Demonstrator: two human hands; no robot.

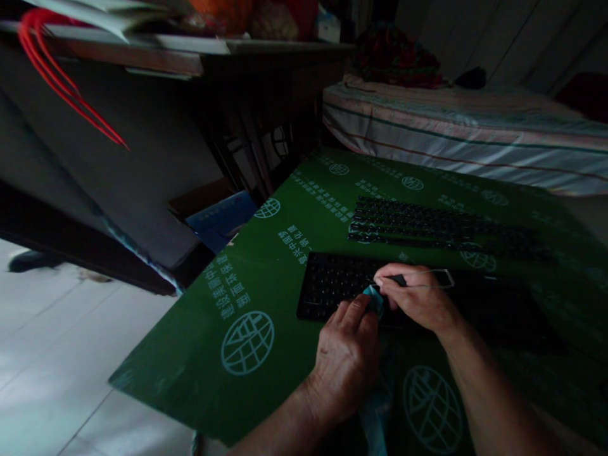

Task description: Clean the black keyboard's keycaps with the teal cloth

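A black keyboard (327, 282) lies on the green board, with keys showing at its left end and a darker, flatter stretch to the right. My left hand (349, 342) pinches a teal cloth (374, 299) over the keyboard's near edge; a paler length hangs below. Just above it, my right hand (413, 294) closes around a wire keycap puller (398, 279) with a black grip, its wire loop pointing right. The fingertips of both hands meet near the cloth. Whether a keycap sits between them is hidden. Behind the keyboard, loose black keycaps (418, 221) lie in several rows.
The green board (180, 373) is printed with white globe marks and writing. A dark table (275, 47) holding bags and papers stands at the left, with red cords (71, 95) hanging off it. A blue box (223, 218) sits below. A bed (465, 136) is behind.
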